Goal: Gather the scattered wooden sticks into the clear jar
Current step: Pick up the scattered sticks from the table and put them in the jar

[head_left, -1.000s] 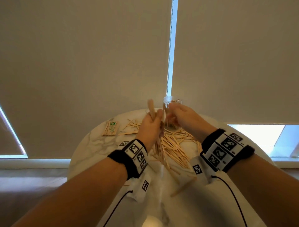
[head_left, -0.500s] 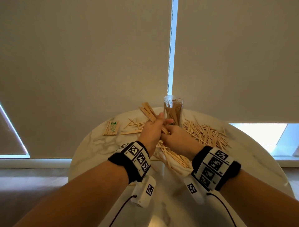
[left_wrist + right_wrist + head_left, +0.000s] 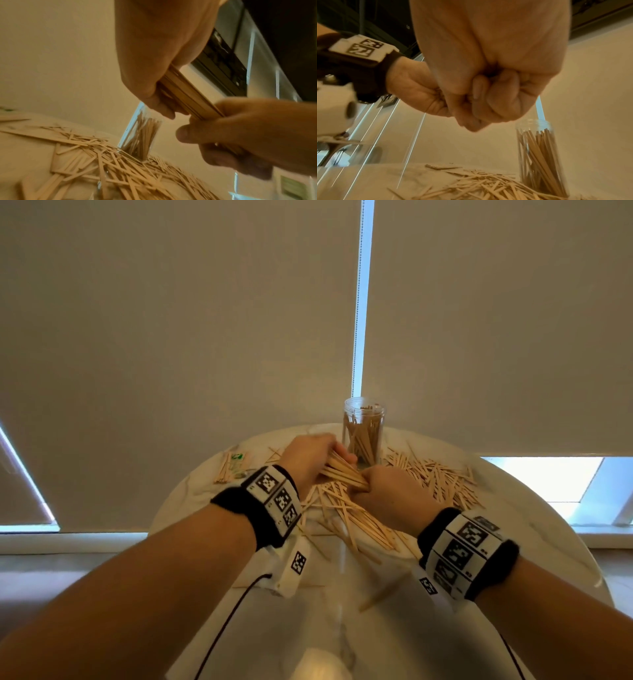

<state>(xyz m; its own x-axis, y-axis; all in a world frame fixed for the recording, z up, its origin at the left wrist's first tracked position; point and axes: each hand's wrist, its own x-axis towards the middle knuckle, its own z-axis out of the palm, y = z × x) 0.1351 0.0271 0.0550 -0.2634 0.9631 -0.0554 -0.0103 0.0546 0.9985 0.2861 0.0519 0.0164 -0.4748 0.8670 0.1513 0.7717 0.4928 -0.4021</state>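
my left hand (image 3: 310, 455) and my right hand (image 3: 390, 494) both have a grip clamped on one bundle of sticks (image 3: 342, 470), fingers curled round it, the left at the far end and the right at the near end, the two fists almost touching. from the left wrist the bundle (image 3: 188, 94) runs flat and tidy between my two fists. from the right wrist my right fist (image 3: 488, 81) is closed tight and the sticks in it are mostly hidden; my left hand (image 3: 412, 86) sits just beside it at 9 o'clock. the clear jar (image 3: 363, 433) stands upright on the round marble counter (image 3: 513, 542) at 12 o'clock from my hands, near the far edge, lid off and already well stocked with sticks standing on end. loose sticks (image 3: 435, 477) lie scattered on the counter at 2 o'clock from my hands, to the right of the jar, and another heap (image 3: 346, 518) spreads beneath and between my wrists toward 6 o'clock. a small packet with a green label (image 3: 234, 463) lies at 10 o'clock near the counter's left edge; its print is too small to read. both wrists carry black bands with white square-code markers (image 3: 274, 494); i can make out no words on them. grey roller blinds (image 3: 171, 320) hang behind the counter.
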